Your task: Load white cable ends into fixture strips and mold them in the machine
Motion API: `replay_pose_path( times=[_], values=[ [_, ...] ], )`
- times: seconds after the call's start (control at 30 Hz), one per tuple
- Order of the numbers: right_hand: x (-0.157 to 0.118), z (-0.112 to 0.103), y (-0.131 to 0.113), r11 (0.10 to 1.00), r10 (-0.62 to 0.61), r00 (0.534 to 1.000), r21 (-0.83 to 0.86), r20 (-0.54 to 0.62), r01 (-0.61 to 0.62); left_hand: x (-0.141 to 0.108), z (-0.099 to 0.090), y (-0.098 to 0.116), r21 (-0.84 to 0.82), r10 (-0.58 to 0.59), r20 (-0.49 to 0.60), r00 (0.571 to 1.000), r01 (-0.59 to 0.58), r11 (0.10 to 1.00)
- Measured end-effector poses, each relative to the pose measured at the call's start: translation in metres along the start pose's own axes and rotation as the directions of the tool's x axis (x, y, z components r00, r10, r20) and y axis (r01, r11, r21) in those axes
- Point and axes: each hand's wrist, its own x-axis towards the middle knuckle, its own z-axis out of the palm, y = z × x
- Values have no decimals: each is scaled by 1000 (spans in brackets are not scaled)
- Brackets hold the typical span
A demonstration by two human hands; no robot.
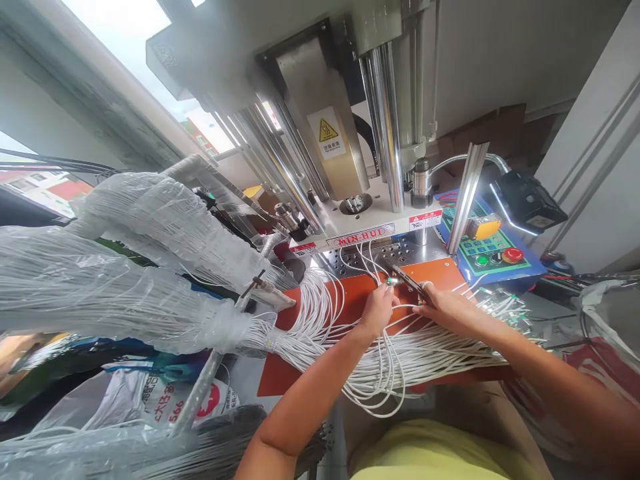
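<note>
My left hand (379, 310) is closed, with its fingertips pinching a white cable at its small green-and-metal end piece (393, 282). In my right hand (447, 308) is a dark long metal hand tool (409, 283), slanting up and left past that end piece. Whether the tool's tip touches the piece I cannot tell. Beneath both hands, a large bundle of white cables (440, 350) lies across the orange-brown work surface (357, 300). Several single cables run from the metal die plate (410, 251) of the press down toward my left hand.
A press with a name plate (361, 236) and chrome columns (385, 127) rises ahead. To the right are a blue control box (500, 260), a metal upright (467, 200) and a lamp (533, 197). Plastic-wrapped cable bundles (115, 293) hang over a rail at left.
</note>
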Motion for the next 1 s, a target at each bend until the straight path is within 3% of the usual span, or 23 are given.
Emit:
replay_pose_path(
  times=[0.2,0.33,0.47,0.63,1.0],
  values=[
    [-2,-2,-4,1000,22,1000,13,-18,-22,1,-9,7,71,148,-119,982,-140,988],
    [-3,-3,-5,999,11,999,36,-30,-10,2,-14,14,-13,175,-161,971,-179,984],
    [-3,0,-5,999,21,999,34,-50,-20,1,-17,20,-119,146,-141,979,-163,979],
    [-2,2,-4,999,21,999,48,-49,-19,-3,-17,21,-97,211,-119,970,-223,970],
    [-3,5,0,998,7,996,67,-89,-1,-7,-13,15,-62,201,58,978,-197,978]
  ],
)
